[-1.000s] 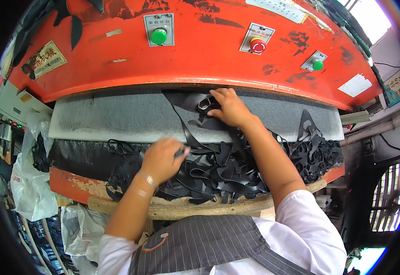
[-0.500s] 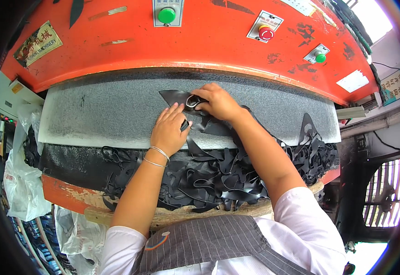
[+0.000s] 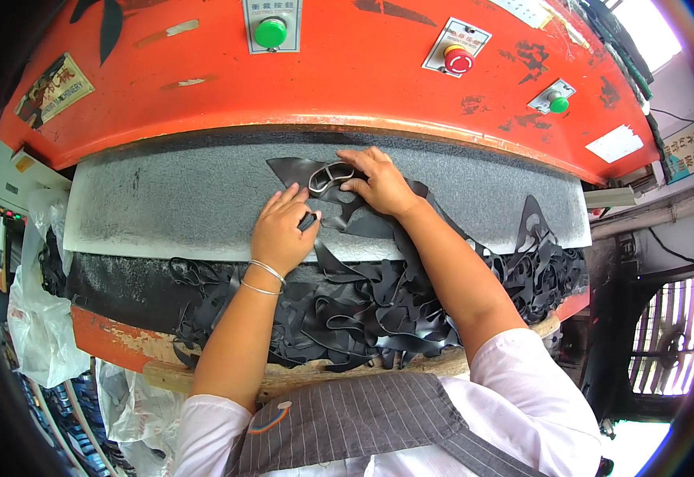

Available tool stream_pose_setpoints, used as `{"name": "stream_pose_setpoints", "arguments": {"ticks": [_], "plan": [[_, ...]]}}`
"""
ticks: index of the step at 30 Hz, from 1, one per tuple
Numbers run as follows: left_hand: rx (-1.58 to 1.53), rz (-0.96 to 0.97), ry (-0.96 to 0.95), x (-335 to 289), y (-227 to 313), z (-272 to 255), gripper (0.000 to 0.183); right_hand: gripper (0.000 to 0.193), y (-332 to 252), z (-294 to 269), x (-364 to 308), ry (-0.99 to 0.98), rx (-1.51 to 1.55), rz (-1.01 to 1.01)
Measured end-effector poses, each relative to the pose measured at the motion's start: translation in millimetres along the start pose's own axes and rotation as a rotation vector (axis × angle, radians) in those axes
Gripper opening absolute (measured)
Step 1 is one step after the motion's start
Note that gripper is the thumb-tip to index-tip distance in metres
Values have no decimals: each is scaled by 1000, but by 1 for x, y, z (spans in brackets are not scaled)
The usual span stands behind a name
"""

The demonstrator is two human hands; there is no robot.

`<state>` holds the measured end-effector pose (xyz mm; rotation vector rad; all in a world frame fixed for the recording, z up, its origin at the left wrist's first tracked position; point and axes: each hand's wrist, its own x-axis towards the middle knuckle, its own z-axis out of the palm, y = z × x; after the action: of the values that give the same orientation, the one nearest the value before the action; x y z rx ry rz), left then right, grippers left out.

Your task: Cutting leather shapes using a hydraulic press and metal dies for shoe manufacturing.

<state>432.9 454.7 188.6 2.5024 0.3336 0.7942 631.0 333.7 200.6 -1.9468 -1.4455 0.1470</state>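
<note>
My right hand (image 3: 382,184) pinches a metal-edged cutting die (image 3: 329,178), a curved outline with a crossbar, between thumb and fingers. The die rests on or just above a dark leather piece (image 3: 289,169) with a pointed left end, which lies on the grey cutting pad (image 3: 164,199). My left hand (image 3: 287,226) is just left of and nearer than the die, its fingertips at the leather's edge. A small black piece (image 3: 309,221) is held between its thumb and curled fingers. More cut-out leather runs under my right wrist toward the near edge.
A tangled heap of black leather offcuts (image 3: 386,306) covers the near ledge, with one pointed scrap (image 3: 531,222) standing up at right. The orange press head (image 3: 347,87) spans the far side, carrying a green button (image 3: 270,33) and a red button (image 3: 458,60). Plastic bags (image 3: 40,310) hang at left.
The die has shifted slightly left and turned, so its outline and crossbar show more. My left hand has moved a little left and nearer, the small black piece still in it.
</note>
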Motion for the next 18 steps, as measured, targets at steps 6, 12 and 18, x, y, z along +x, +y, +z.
{"name": "stream_pose_setpoints", "arguments": {"ticks": [6, 12, 18], "plan": [[-90, -66, 68, 5, -1, -4, 23, 64, -27, -22, -12, 111, -189, -1], [-225, -30, 423, 51, 39, -73, 21, 44, -46, -154, -50, 911, 56, 53], [310, 287, 457, 103, 78, -134, 18, 66, 2, -243, -41, 1303, -426, 157]]}}
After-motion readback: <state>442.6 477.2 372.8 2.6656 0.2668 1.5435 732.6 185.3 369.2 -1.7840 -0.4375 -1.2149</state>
